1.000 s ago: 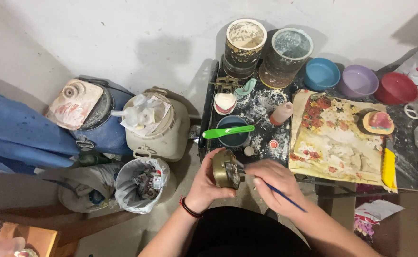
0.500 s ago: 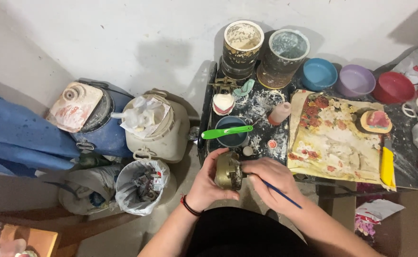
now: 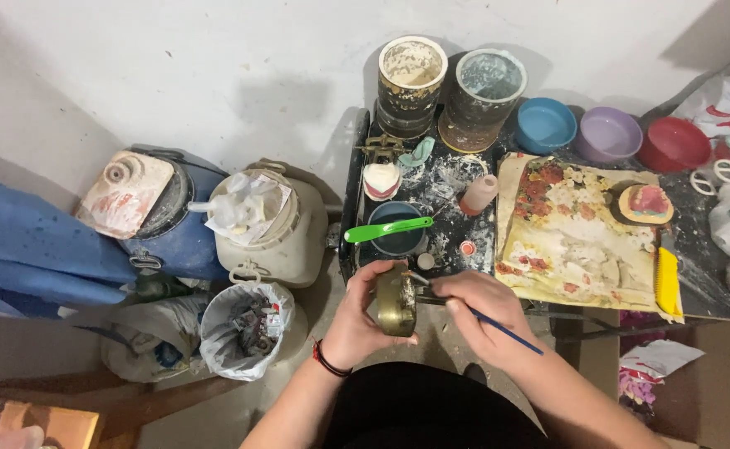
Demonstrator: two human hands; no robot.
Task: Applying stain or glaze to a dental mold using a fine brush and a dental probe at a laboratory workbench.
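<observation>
Little moved: left hand [image 3: 356, 320] still grips gold ornament [image 3: 396, 301], rigid, likely fragile; right hand [image 3: 483, 314], at 3 o'clock, pinches paintbrush [image 3: 498, 326].

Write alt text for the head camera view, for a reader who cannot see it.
A person's left hand holds a small brass-coloured object while the right hand touches a thin blue brush to it. Beyond lies a cluttered table with a green spatula across a dark cup.

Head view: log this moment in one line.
left hand: holds brass piece | right hand: brush tip at piece | over table edge
</observation>
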